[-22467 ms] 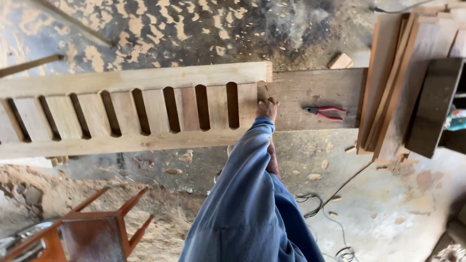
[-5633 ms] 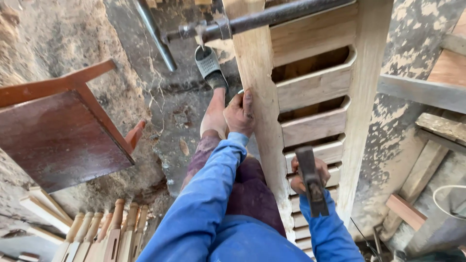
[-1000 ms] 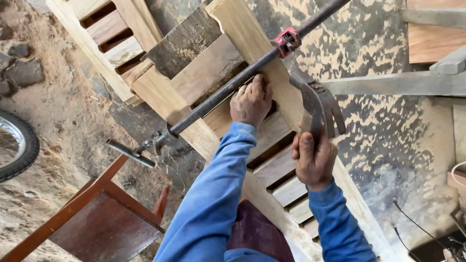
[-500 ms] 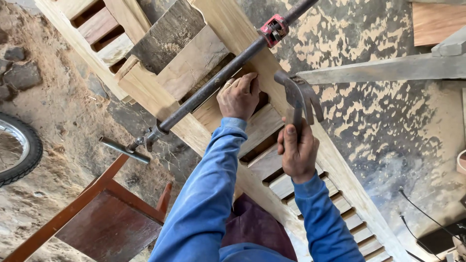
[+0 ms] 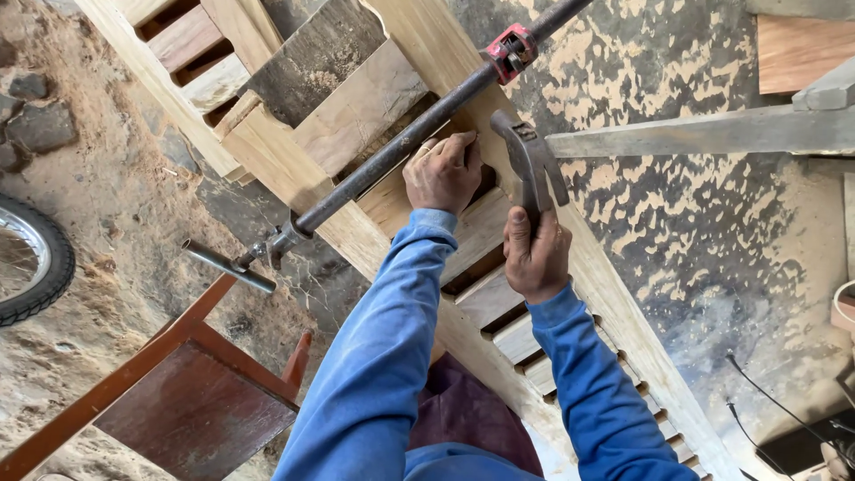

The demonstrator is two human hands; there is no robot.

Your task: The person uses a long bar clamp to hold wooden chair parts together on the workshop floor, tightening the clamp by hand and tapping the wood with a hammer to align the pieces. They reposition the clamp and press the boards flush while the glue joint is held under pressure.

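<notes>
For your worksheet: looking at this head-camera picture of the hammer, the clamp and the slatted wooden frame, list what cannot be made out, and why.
- Whatever the left hand pinches against the pale slatted wooden frame: hidden by its fingers.
- The handle of the grey steel claw hammer: covered by the right hand.
- The long dark iron bar clamp: far end cut off by the top edge.
- The black rubber tyre: cut off at the left edge.

Your hammer, dark steel claw head raised above the frame's rail, handle upright in your right fist, your slatted wooden frame lying diagonal, pale rails, a bar clamp across it.
</notes>
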